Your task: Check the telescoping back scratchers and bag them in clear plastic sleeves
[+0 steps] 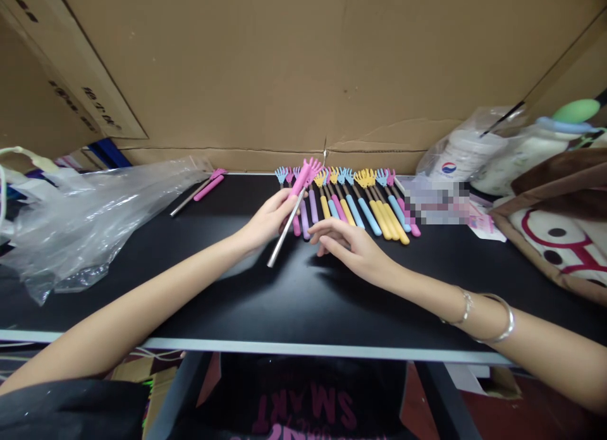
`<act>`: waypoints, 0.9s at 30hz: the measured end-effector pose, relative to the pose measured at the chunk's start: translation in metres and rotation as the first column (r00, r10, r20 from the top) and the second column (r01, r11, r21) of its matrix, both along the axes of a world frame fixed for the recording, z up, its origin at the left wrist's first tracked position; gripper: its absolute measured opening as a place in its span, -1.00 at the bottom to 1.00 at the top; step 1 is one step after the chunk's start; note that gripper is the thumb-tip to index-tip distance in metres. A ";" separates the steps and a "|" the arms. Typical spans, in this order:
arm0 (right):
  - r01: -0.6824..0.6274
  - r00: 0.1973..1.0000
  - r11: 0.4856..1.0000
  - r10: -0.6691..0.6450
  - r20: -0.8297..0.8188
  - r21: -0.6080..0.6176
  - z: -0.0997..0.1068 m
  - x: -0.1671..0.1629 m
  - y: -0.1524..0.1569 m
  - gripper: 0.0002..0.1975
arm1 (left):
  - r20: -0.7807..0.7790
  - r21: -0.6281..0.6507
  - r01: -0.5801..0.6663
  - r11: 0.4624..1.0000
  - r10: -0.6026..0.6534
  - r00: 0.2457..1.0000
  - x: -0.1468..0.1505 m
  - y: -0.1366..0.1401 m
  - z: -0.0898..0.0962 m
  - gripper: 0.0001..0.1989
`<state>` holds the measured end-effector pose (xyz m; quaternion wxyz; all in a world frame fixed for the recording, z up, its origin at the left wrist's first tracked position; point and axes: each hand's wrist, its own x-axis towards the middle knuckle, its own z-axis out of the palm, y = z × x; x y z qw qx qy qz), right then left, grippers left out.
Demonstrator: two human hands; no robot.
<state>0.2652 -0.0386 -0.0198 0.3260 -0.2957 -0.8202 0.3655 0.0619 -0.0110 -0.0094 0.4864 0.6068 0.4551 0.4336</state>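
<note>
My left hand [272, 219] is closed around a pink back scratcher [283, 234]. Its hand-shaped pink head points away from me, and the bare metal rod slants down toward the table's front. A pink handle sleeve [298, 184] lies alongside the rod in the same grip. To the right, my right hand [353, 247] hovers low over the table, fingers loosely bent and apart, with nothing visible in it. Just beyond both hands, several back scratchers [363, 203] with pink, purple, yellow and blue handles lie in a row, heads toward the back.
Left on the black table [227, 307] lie another pink handle [208, 188] and a metal rod [186, 198] beside clear plastic bags [109, 219]. A cardboard wall [265, 67] closes the back. A white cup [462, 158], a bottle [545, 143] and a brown bag [545, 187] stand right.
</note>
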 end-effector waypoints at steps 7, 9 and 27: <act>-0.073 0.969 0.925 -0.023 -0.247 -0.374 -0.010 -0.005 0.002 -0.69 | 0.311 -0.135 0.096 0.986 -0.050 0.949 0.017 -0.018 -0.008 -0.85; -0.090 0.967 0.895 -0.026 -0.253 -0.436 -0.013 -0.006 0.002 -0.62 | 0.330 -0.133 0.105 0.986 -0.055 0.942 0.019 -0.019 -0.009 -0.87; 0.076 0.969 0.963 -0.133 -0.209 -0.259 -0.003 0.000 0.010 -0.78 | 0.156 -0.061 0.135 0.989 -0.124 0.980 0.015 -0.017 -0.013 -0.61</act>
